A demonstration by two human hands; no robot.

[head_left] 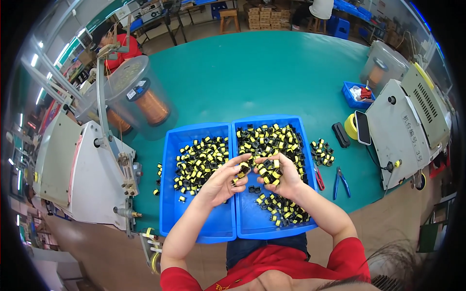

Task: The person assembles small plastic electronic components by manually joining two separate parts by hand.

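My left hand (pixel 221 183) is closed on small black coil bobbins wrapped in yellow tape; one bobbin (pixel 244 169) shows between thumb and fingertips, and another peeks out lower down. In my right hand (pixel 290 180) the fingers curl around a cluster of several such bobbins (pixel 270 170). Both hands hover above two blue trays set side by side, close to their shared wall. The left tray (pixel 208 228) contains a loose heap of taped bobbins (pixel 201 162). Heaps of the same bobbins (pixel 272 136) lie in the far and near parts of the right tray (pixel 248 220).
Right of the trays are a small bobbin pile (pixel 322 153), red-handled pliers (pixel 319 178), blue cutters (pixel 341 184), a black case (pixel 341 135) and a phone (pixel 362 127). Machines (pixel 94 174) (pixel 400 126) flank the green table (pixel 218 72). Copper wire spools (pixel 151 105) stand far left; another person (pixel 127 48) sits beyond.
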